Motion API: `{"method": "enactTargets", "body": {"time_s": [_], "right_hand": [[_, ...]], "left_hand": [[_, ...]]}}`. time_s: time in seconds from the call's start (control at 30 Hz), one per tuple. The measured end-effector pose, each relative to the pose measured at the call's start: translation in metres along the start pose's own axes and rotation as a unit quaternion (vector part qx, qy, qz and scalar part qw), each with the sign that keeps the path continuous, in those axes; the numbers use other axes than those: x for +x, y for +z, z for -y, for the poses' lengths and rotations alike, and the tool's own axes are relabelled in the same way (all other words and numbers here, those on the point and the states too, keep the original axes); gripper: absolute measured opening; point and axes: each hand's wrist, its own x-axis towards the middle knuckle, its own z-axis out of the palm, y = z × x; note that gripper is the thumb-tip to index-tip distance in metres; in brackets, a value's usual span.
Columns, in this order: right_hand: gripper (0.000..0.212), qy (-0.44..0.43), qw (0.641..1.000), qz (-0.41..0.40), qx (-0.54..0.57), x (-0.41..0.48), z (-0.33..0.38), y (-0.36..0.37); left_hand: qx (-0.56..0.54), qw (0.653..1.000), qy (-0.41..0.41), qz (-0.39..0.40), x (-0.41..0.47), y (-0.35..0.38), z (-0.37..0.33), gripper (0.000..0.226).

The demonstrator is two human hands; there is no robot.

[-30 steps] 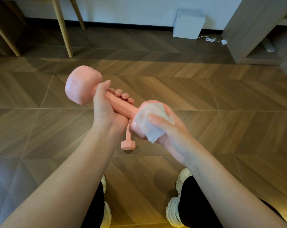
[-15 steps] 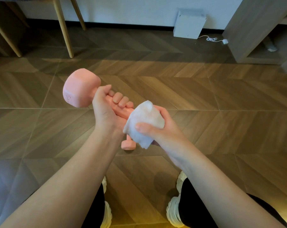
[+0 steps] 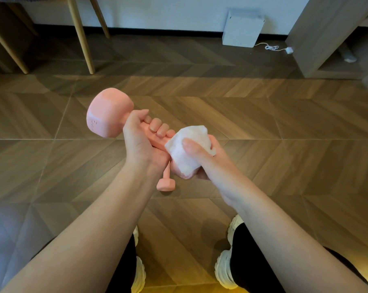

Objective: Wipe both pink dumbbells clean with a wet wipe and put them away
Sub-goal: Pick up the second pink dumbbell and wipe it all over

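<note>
I hold a pink dumbbell (image 3: 109,114) up in front of me, slanting from upper left to lower right. My left hand (image 3: 139,142) grips its handle, fingers curled round the bar. My right hand (image 3: 202,157) wraps a white wet wipe (image 3: 186,149) around the near head of that dumbbell, which is almost fully covered. A second pink dumbbell (image 3: 165,182) lies on the wooden floor below my hands, only one end and part of its bar showing.
Wooden chair legs (image 3: 81,34) stand at the back left. A white box (image 3: 243,28) with a white cable (image 3: 272,47) sits against the wall. A grey shelf unit (image 3: 318,39) is at the right. My white shoes (image 3: 223,269) are on the floor below.
My right hand has turned the wipe around the near dumbbell head, from its top face to wrapping its side. The dumbbell has tilted slightly, its far head lifting a little.
</note>
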Motion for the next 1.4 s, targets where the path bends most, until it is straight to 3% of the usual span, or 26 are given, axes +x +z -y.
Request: {"method": "enactTargets", "body": {"time_s": [0.2, 0.33, 0.4, 0.7, 0.87, 1.0, 1.2, 1.33, 1.4], "right_hand": [[0.065, 0.095, 0.984, 0.115, 0.097, -0.006, 0.003, -0.015], [0.062, 0.012, 0.994, 0.091, 0.053, -0.004, -0.003, -0.007], [0.043, -0.022, 0.997, 0.06, 0.053, -0.004, -0.001, -0.003], [0.049, -0.004, 0.999, 0.0, 0.051, 0.0, 0.0, 0.001], [0.048, -0.026, 0.998, 0.056, 0.034, -0.007, 0.002, -0.008], [0.068, -0.055, 0.997, 0.045, 0.008, -0.007, 0.002, -0.002], [0.047, -0.056, 0.998, 0.008, -0.002, -0.003, 0.004, 0.001], [0.062, -0.031, 0.995, 0.095, -0.001, -0.009, 0.01, -0.013], [0.066, -0.035, 0.994, 0.101, 0.002, -0.011, 0.01, -0.013]], "left_hand": [[0.005, 0.999, 0.009, 0.038, 0.001, -0.003, -0.001, 0.028], [0.006, 1.0, 0.0, 0.008, 0.005, -0.003, 0.0, 0.028], [-0.009, 1.0, -0.008, -0.008, 0.006, -0.002, 0.0, 0.029], [-0.015, 1.0, 0.014, -0.009, 0.003, 0.001, -0.001, 0.031], [-0.024, 0.999, 0.008, -0.044, 0.003, -0.001, -0.003, 0.029], [-0.014, 0.999, 0.001, -0.039, 0.002, -0.004, -0.003, 0.03], [-0.016, 0.999, 0.002, -0.041, 0.005, -0.003, -0.004, 0.031], [-0.014, 0.999, 0.002, -0.039, 0.005, -0.005, -0.003, 0.028], [-0.017, 0.999, 0.003, -0.036, 0.004, -0.005, -0.003, 0.028]]}}
